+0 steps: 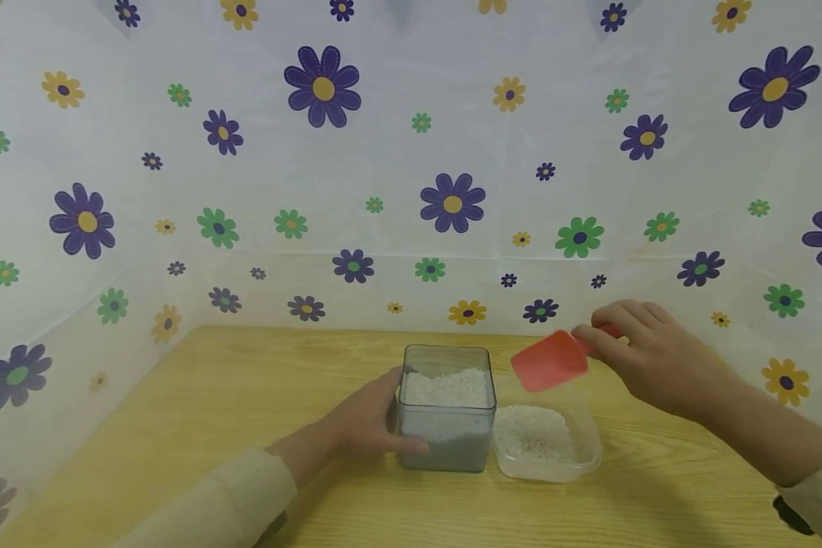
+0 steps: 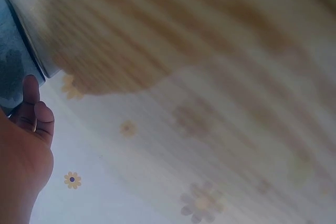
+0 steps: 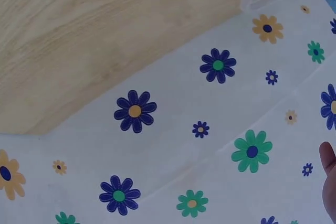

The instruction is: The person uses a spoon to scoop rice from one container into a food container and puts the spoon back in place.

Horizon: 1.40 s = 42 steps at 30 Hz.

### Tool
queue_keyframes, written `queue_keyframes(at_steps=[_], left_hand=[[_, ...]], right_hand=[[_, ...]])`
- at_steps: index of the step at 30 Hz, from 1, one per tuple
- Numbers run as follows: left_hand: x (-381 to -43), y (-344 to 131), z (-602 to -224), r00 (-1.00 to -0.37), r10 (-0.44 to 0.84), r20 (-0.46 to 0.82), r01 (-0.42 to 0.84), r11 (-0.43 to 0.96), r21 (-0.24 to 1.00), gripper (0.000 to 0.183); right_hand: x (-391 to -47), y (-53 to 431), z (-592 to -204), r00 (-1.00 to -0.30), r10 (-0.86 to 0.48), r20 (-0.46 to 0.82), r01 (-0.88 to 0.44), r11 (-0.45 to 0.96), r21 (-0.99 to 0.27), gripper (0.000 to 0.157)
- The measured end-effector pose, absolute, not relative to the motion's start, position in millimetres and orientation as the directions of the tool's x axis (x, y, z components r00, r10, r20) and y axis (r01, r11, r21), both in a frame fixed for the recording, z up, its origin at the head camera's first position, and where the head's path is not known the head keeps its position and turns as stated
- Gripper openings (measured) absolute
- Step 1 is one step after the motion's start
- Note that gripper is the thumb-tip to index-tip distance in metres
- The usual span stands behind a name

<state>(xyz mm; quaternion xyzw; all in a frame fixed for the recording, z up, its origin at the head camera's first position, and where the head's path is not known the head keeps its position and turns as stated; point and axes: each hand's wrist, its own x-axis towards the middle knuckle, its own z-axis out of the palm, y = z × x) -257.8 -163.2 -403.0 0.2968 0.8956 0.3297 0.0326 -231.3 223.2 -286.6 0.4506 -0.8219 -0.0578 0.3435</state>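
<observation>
A grey see-through square container (image 1: 447, 441) stands on the table, filled well up with white grains (image 1: 448, 388). My left hand (image 1: 363, 426) holds it from the left, thumb along the front and fingers round the side and back. In the left wrist view that hand (image 2: 26, 150) reaches the container (image 2: 16, 51) at the left edge. My right hand (image 1: 651, 358) grips the handle of a red scoop (image 1: 551, 361), raised above a clear plastic tub (image 1: 585, 457). White grains (image 1: 534, 434) lie in the tub. Only a bit of the right hand (image 3: 331, 182) shows in the right wrist view.
The wooden table (image 1: 246, 380) reaches back to a white flowered sheet (image 1: 383, 167) that hangs behind and at both sides. The tub stands right beside the container's right side.
</observation>
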Motion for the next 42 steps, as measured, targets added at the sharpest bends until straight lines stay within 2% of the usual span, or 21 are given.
queue_keyframes(at_steps=[1, 3, 9, 13, 20, 27, 37, 40, 42], left_hand=[[-258, -163, -403, -0.824, 0.55, 0.133, 0.507, 0.613, 0.606, 0.1], [-258, -164, -403, -0.823, 0.551, 0.135, 0.511, 0.616, 0.599, 0.101], [-257, -165, -403, -0.818, 0.557, 0.14, 0.517, 0.609, 0.601, 0.104], [-257, -164, -402, -0.817, 0.559, 0.139, 0.514, 0.599, 0.614, 0.103], [-258, -163, -402, -0.823, 0.554, 0.127, 0.506, 0.612, 0.608, 0.095], [-259, -164, -402, -0.818, 0.561, 0.13, 0.517, 0.615, 0.595, 0.097], [-261, -163, -408, -0.801, 0.576, 0.161, 0.541, 0.584, 0.605, 0.102], [-261, -164, -407, -0.802, 0.574, 0.165, 0.544, 0.588, 0.599, 0.101], [-259, -166, -406, -0.807, 0.567, 0.166, 0.54, 0.593, 0.597, 0.101]], right_hand=[[-232, 219, -284, -0.346, -0.766, 0.542, -0.701, 0.595, 0.393, 0.045], [-233, 211, -278, -0.337, -0.747, 0.573, -0.705, 0.604, 0.372, 0.049], [-232, 180, -270, -0.319, -0.764, 0.561, -0.726, 0.577, 0.374, 0.045], [-232, 159, -266, -0.325, -0.788, 0.523, -0.736, 0.558, 0.383, 0.034], [-230, 127, -255, -0.396, -0.843, 0.364, -0.701, 0.533, 0.473, 0.03], [-230, 96, -236, -0.44, -0.873, 0.211, -0.67, 0.475, 0.571, 0.022], [-222, 64, -227, -0.612, -0.791, -0.002, -0.597, 0.46, 0.657, 0.016], [-220, 62, -232, -0.633, -0.772, -0.051, -0.602, 0.449, 0.66, 0.018], [-221, 62, -237, -0.622, -0.781, -0.052, -0.623, 0.454, 0.637, 0.017]])
